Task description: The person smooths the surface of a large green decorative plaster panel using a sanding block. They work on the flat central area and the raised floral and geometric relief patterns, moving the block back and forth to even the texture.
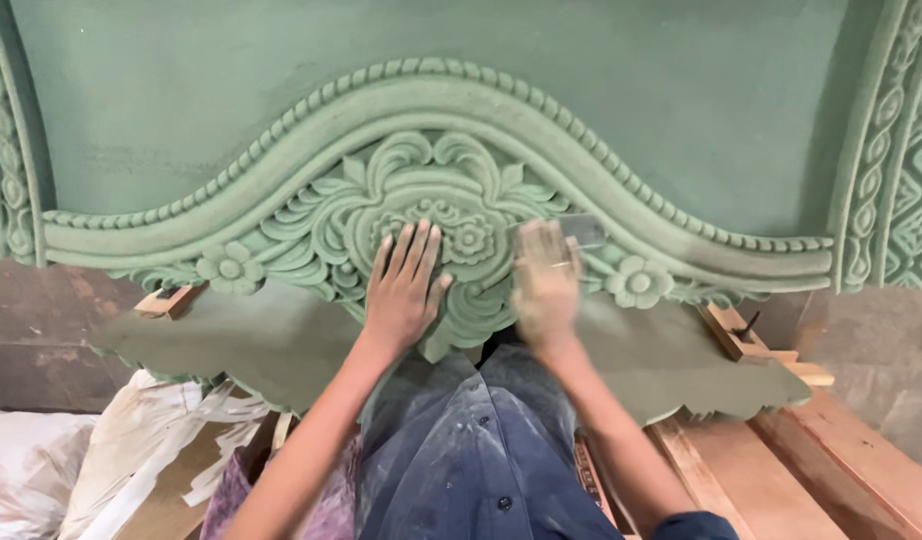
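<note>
Head view: one picture, looking down at two hands on a big green carving.
Hands: two, both bare and dusty.
Left hand (406, 285): lies flat on the carving in the middle of the frame, fingers stretched out and a little apart, holding nothing.
Right hand (546, 285): just right of the middle, blurry, fingers curled together over a small gray pad (581, 230) that pokes out past the fingertips and touches the carving.
Carved panel (461, 130): one, it fills the top half of the frame from left to right; painted dull green, with a smooth flat top part and bumpy carving below.
Rope trim (281, 150): one long wavy line of little beads, rising in a hump in the middle.
Big flower (466, 235): one, round with curly leaves around it, between the two hands.
Small flowers (231, 268): two, one at the left and one at the right.
Side borders (906, 150): two, at the far left and right edges, with diamond and leaf shapes.
Wood blocks (171, 300): two spots, left and right under the panel, pale and plain.
Wood planks (801, 460): a few, lower right, reddish brown and smooth.
White sacks (41, 470): lower left, crumpled and stained.
Blue shirt (471, 450): bottom middle, dusty, with dark buttons.
</note>
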